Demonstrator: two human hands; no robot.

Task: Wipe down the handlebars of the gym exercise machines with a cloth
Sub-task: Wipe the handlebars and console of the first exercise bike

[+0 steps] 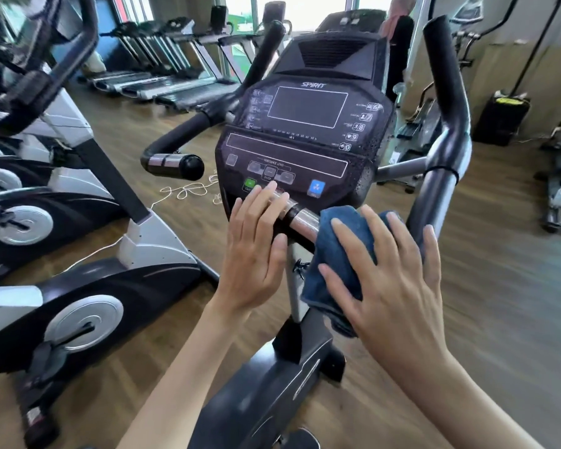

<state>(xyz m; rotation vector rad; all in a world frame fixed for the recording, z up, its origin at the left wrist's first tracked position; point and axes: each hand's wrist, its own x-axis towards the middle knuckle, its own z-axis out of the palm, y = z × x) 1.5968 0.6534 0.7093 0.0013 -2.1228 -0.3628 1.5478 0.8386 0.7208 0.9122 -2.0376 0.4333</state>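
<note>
Beneath the console [305,140], left hand [256,254] lies flat on handlebar [305,223]; right hand [395,280], fingers [353,243] spread, presses cloth [329,267].

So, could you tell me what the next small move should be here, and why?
Probably slide the blue cloth leftward along the handlebar toward the left hand. The right hand presses the cloth over the bar with straight fingers. The chrome sensor section between the cloth and the left hand lies bare, so it looks like the next patch to wipe.
</note>
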